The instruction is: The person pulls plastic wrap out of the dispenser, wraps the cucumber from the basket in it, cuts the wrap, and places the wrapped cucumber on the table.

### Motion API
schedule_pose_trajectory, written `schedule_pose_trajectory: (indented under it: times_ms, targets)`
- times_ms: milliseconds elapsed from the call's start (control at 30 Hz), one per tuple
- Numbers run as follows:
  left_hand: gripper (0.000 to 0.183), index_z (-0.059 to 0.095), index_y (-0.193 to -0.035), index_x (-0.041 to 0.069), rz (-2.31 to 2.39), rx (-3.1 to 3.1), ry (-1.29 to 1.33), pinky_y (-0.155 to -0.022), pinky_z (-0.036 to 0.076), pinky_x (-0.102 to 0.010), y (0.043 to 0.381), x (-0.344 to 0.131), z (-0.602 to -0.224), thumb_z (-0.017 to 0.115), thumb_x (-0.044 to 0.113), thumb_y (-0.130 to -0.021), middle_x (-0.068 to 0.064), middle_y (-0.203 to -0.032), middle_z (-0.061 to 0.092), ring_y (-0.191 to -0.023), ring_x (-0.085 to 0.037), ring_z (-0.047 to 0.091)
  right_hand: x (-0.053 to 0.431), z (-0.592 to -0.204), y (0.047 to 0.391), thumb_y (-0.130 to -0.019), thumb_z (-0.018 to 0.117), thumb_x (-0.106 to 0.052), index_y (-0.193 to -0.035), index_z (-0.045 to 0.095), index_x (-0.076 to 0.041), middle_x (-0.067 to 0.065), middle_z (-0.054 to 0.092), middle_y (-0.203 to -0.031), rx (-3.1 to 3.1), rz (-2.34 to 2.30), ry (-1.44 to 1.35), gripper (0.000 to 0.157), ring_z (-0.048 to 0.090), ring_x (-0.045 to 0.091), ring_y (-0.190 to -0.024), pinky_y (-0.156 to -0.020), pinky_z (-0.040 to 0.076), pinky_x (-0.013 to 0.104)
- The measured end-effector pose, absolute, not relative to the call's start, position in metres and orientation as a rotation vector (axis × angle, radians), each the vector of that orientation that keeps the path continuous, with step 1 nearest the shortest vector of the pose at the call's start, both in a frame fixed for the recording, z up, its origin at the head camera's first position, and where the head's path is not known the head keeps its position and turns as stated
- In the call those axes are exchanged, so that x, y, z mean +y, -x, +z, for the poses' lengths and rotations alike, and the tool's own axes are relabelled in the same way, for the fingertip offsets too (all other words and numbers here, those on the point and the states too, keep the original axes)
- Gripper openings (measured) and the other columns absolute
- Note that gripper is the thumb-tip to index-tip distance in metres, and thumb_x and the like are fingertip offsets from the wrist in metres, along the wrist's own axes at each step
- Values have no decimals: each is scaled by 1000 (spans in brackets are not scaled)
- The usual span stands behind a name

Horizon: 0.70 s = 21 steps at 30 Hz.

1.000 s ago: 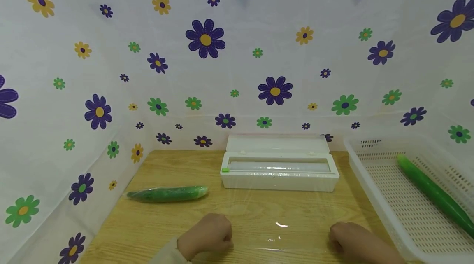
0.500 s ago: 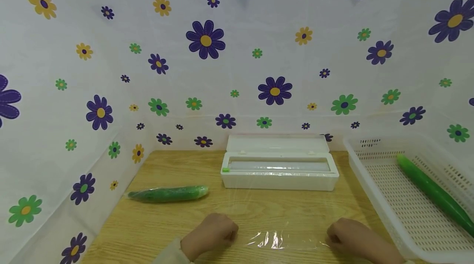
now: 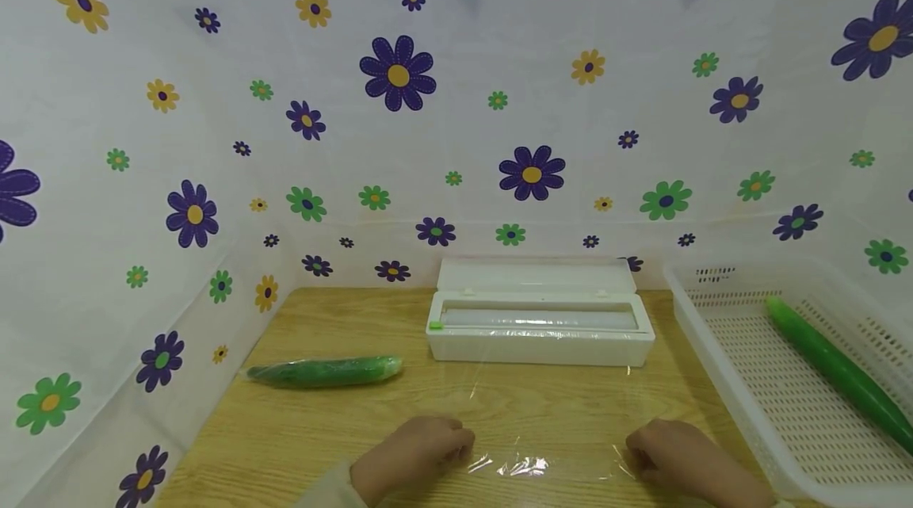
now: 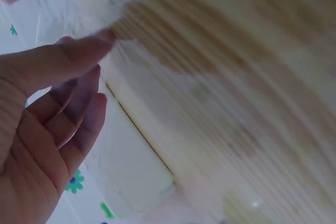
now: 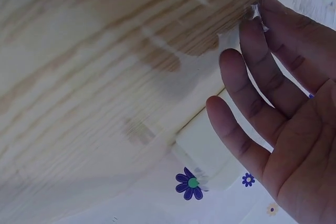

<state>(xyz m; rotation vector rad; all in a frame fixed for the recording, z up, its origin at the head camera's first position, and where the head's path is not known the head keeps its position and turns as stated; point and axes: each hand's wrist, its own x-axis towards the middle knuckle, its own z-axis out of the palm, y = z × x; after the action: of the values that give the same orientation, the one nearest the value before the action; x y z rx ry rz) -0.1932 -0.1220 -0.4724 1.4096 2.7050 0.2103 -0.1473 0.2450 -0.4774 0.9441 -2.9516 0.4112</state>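
Note:
Clear plastic wrap [image 3: 526, 466] stretches from the white dispenser box [image 3: 542, 351] toward me, its front edge between my hands. My left hand [image 3: 417, 454] pinches one corner between thumb and index finger; in the left wrist view the other fingers of this hand [image 4: 50, 114] curl loosely. My right hand [image 3: 685, 456] pinches the opposite corner. The right wrist view shows this hand [image 5: 294, 98] with thumb and fingertips at the film and the remaining fingers spread. The box lid [image 3: 535, 276] stands open behind the film roll [image 3: 538, 319].
A cucumber [image 3: 324, 372] wrapped in film lies on the wooden table [image 3: 314, 429] at the left. At the right, a white perforated basket [image 3: 727, 393] holds another long green cucumber [image 3: 834, 365]. A flower-print sheet [image 3: 464, 135] hangs behind the table and along its sides.
My left hand has moved a little to the right and my right hand slightly to the left, bringing them closer. The film between them now shows more wrinkled glints along its front edge.

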Motion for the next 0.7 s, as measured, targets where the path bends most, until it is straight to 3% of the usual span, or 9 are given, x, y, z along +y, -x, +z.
schedule_pose_trajectory:
  times_ms: [200,367,500,700]
  targets:
    - [23,62,-96,26,253,2637,-1432,-62,42,-9,184,-116,-471,65,8,-83,13,-82,60,-69,5,48,248,-478,145,-61,68,0,-55,41,-20,-18,29,-55,-2933,384,-949,34,25,-4,-53,-47,24,15]
    - [34,55,-105,29,187,2598,-1321,-61,42,-14,178,-104,-471,71,14,-79,14,-85,55,-66,3,43,249,-475,143,-61,63,0,-54,41,-20,-19,29,-55,-2915,370,-966,30,24,-4,-52,-47,24,14]
    - [46,51,-118,30,144,2603,-1425,-55,38,-12,174,-93,-475,70,15,-79,10,-94,55,-67,2,42,249,-470,141,-61,66,-3,-52,44,-21,-19,32,-54,-2953,387,-943,30,25,-4,-51,-45,25,15]
    - [51,45,-137,34,47,2591,-1628,-53,31,-8,171,-85,-480,50,52,-90,8,-95,49,-69,2,37,250,-463,141,-61,69,-3,-50,53,-20,-16,41,-50,-3044,369,-930,26,28,-2,-49,-43,28,16]
